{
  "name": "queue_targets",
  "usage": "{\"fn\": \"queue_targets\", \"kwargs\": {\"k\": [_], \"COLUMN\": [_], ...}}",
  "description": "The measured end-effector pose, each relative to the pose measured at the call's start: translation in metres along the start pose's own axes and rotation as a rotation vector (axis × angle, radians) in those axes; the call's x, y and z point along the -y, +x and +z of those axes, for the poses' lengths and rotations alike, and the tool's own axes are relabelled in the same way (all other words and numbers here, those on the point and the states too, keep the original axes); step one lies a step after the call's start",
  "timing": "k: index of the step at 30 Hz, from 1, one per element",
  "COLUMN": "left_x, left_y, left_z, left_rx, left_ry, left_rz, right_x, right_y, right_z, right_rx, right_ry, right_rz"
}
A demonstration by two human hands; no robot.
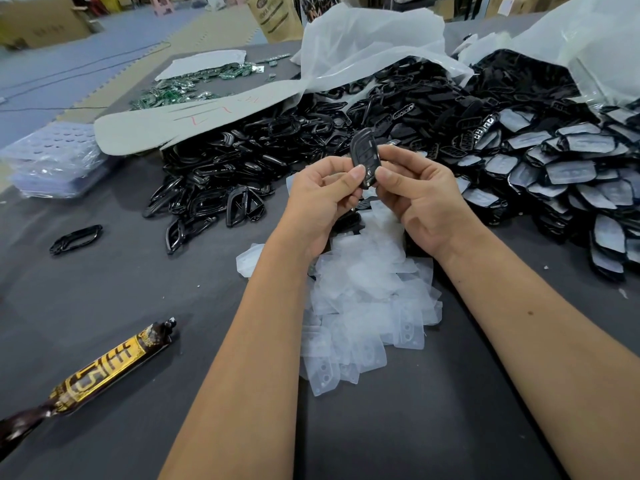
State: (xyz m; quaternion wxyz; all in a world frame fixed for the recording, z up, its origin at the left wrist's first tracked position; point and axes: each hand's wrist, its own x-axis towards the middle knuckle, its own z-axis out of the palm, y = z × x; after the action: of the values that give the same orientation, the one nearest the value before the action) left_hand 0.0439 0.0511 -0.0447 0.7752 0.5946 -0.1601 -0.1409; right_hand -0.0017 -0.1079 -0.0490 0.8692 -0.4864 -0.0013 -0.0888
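Both hands meet above the middle of the dark grey felt-covered table (104,306), holding one glossy black plastic key-fob shell (363,150) upright between them. Left hand (322,199) has fingers curled in, thumb tip pressed on the shell's lower left edge. Right hand (419,199) pinches the lower right edge with thumb and curled fingers; top half of the shell sticks up free above both thumbs. Directly under the hands lies a heap of translucent white film pieces (367,306), some with small round holes. Behind the hands a big pile of black plastic frame rings (242,174) spills from a crumpled white plastic bag (363,46). Far right, a pile of black shells with pale film faces (561,174), partly under another clear bag. One loose black ring (76,239) sits well apart at left. Gold-and-brown wrapped stick (100,374) lies near the left front edge. Green circuit boards (180,88) at far back left, stack of clear blister trays (55,161) at left edge.
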Motion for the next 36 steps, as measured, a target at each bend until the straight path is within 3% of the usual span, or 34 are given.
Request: {"fn": "queue_targets", "kwargs": {"k": [6, 19, 36], "left_x": [-0.0031, 0.0026, -0.0040], "left_y": [-0.0017, -0.0003, -0.0045], "left_z": [-0.0001, 0.0038, 0.0035], "left_rx": [0.008, -0.076, -0.055], "left_ry": [-0.034, 0.277, 0.104], "left_rz": [0.000, 0.114, -0.031], "right_x": [0.0014, 0.0020, 0.0035], "right_y": [-0.0004, -0.0020, -0.0024], "right_z": [-0.0004, 0.0009, 0.0008], "right_rx": [0.010, -0.093, -0.078], "right_ry": [0.023, -0.004, -0.014], "right_rz": [0.014, 0.015, -0.024]}}
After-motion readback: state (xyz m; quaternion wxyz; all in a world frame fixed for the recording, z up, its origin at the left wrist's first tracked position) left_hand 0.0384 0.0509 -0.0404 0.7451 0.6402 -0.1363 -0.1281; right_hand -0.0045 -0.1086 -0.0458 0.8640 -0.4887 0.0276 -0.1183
